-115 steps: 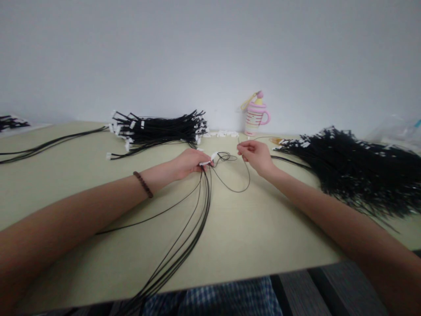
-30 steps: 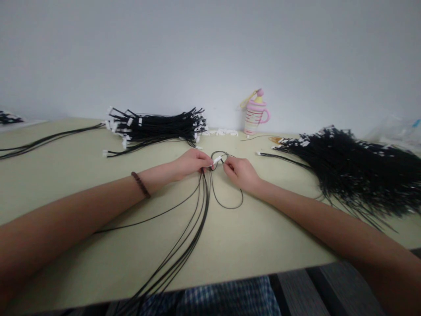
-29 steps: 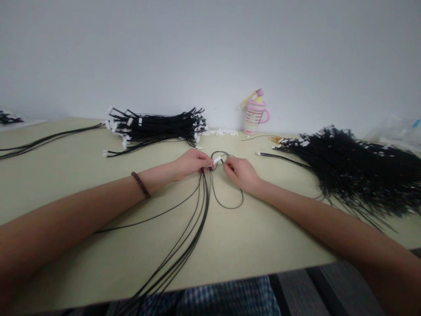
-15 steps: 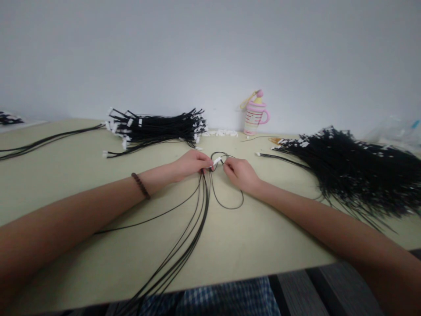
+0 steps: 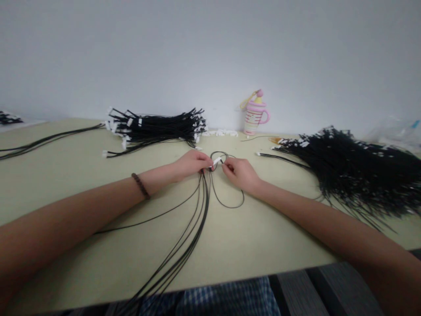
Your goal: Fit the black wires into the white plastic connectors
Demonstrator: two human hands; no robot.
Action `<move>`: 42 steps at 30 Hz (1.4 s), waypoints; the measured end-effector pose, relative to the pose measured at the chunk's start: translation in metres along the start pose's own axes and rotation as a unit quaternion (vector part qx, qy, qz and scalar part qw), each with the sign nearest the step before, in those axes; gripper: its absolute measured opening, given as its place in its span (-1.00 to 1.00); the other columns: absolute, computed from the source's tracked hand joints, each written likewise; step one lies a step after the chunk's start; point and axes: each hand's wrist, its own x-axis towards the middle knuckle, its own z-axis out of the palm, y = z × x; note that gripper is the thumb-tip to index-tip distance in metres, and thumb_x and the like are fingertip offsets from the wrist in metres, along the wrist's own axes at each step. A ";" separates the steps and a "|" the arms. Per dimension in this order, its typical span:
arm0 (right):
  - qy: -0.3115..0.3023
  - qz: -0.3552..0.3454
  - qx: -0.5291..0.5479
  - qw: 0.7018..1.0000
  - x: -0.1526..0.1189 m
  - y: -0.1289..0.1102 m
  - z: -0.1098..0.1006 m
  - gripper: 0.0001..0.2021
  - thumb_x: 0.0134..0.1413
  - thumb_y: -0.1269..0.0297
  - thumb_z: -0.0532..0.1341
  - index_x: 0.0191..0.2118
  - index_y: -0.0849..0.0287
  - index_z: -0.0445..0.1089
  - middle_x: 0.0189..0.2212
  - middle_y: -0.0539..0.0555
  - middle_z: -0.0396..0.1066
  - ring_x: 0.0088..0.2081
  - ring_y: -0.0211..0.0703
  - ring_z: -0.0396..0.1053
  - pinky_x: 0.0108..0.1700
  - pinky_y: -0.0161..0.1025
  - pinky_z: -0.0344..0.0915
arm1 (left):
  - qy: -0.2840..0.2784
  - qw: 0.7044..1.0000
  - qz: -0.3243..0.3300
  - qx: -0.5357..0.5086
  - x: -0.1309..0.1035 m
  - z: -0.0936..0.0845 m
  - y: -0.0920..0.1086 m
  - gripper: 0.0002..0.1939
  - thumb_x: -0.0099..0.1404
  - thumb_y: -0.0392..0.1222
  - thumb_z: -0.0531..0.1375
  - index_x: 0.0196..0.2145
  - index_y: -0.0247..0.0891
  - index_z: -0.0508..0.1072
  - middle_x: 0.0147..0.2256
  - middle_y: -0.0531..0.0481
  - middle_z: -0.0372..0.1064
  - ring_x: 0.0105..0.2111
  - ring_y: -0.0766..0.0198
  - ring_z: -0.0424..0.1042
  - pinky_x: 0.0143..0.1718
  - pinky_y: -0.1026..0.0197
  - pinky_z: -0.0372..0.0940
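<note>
My left hand rests on the pale green table and pinches a small white connector from which several black wires run toward me and off the near edge. My right hand is close beside it, fingertips pinched on the end of a single black wire that loops on the table below both hands. The wire end sits right at the connector; whether it is inside I cannot tell.
A bundle of black wires with white connectors lies at the back left. A big loose heap of black wires fills the right side. A pink cup and loose white connectors stand by the wall. More wires trail far left.
Since 3.8 s ago my right hand has come down and left from near the heap to meet the left hand at the connector. Over the last second both hands hardly moved.
</note>
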 end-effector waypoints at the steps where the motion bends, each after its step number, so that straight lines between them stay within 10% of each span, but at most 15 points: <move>1: 0.004 -0.002 0.006 1.000 0.000 0.001 0.001 -0.77 0.08 0.29 0.00 -0.50 0.23 0.29 -0.57 0.02 0.33 -0.55 -0.32 0.17 -0.46 -0.36 -0.03 | 0.001 1.000 -0.001 0.001 0.000 0.000 0.000 -0.79 0.04 -0.14 0.15 -0.47 -0.35 0.49 -0.47 -0.05 0.42 -0.49 0.35 0.29 -0.50 0.34 0.16; 42: 0.003 -0.007 0.042 0.999 -0.002 -0.001 -0.002 -0.87 -0.05 0.33 0.06 -0.50 0.23 0.31 -0.58 0.00 0.33 -0.55 -0.34 0.21 -0.46 -0.39 0.03 | 0.026 0.999 -0.004 0.032 -0.004 0.004 0.008 -0.81 0.03 -0.16 0.13 -0.51 -0.34 0.48 -0.56 0.03 0.37 -0.60 0.42 0.20 -0.58 0.37 0.08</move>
